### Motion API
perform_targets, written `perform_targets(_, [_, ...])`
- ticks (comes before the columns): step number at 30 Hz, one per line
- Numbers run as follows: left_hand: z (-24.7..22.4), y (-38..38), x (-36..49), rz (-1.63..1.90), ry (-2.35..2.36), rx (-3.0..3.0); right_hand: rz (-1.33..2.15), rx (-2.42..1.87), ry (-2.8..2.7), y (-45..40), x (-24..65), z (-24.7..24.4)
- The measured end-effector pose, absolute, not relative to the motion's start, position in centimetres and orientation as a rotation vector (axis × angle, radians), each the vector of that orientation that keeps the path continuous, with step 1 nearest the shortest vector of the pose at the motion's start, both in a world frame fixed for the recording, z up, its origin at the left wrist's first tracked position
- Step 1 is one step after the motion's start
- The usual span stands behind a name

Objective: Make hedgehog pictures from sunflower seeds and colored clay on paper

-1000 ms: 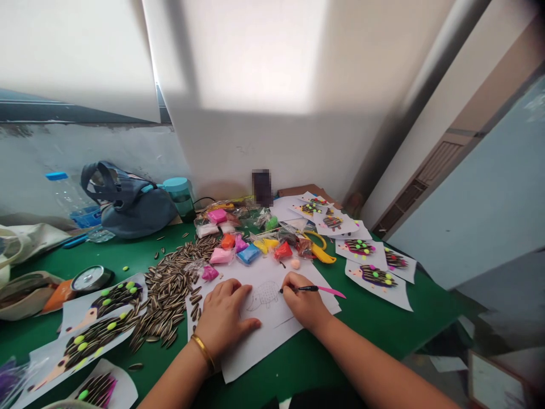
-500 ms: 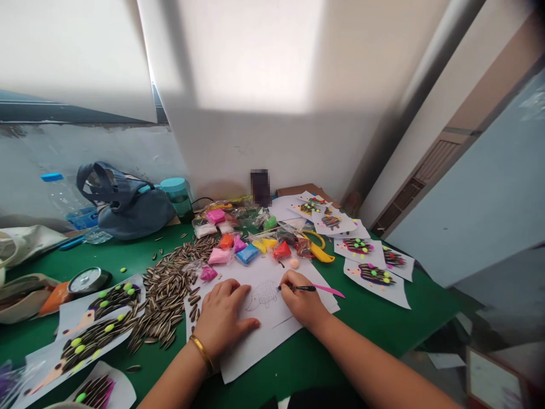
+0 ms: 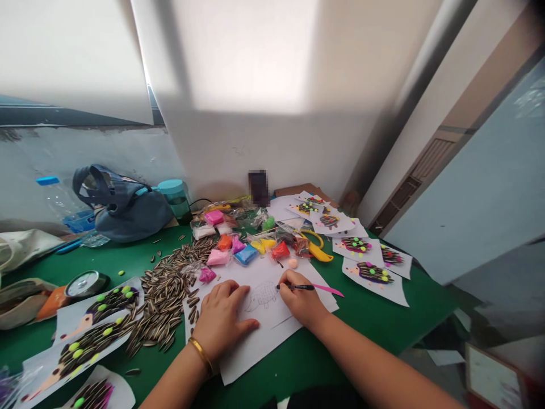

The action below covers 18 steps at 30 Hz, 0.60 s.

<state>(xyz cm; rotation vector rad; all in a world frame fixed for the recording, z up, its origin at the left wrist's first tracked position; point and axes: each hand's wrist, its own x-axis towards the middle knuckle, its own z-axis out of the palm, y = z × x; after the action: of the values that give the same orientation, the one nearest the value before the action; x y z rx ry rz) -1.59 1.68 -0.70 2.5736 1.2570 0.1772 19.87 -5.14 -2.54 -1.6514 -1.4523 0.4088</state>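
Head view: a smooth green tabletop [image 3: 417, 324] carries all items inspected. On it lies a broad, loose heap of elongated, hard-shelled, striped brown seeds [image 3: 166, 295]. Beside the heap is a flat stack of thin, smooth white paper sheets [image 3: 255, 352], slightly misaligned. Behind stands a soft, slumped blue-grey fabric bag [image 3: 131, 216] with looped handles.

The left hand [image 3: 223, 312] rests on the stack, its grip apart, thumb away from the fingers. The right hand [image 3: 300, 301] has its grip clamped on a slim black pen [image 3: 301, 287], tip at the right end of a fine-lined, rounded animal sketch [image 3: 264, 292] with a cross-hatched body and pointed snout, drawn on the top sheet.

White paper cards bearing seed-covered animal figures [image 3: 395, 292] lie overlapping at right. Glossy film-wrapped coloured packets [image 3: 246, 254] line the stack's far edge. Smallest noted: a matte round peach ball [image 3: 293, 263].

Against the earlier frame, the scene sits slightly further left in view; both hands keep their places on the paper, and the pen remains at the sketch.
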Motion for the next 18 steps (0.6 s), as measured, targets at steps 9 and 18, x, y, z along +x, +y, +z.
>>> perform_targets(9, [-0.79,1.71,-1.75,0.2,1.247,2.574,0.409,-1.642,-1.43,-5.07,20.08,-2.97])
perform_targets(18, [-1.01,1.7,-1.86,0.215,1.244,2.581,0.397,-1.657,-1.461,-4.92,19.79,-2.71])
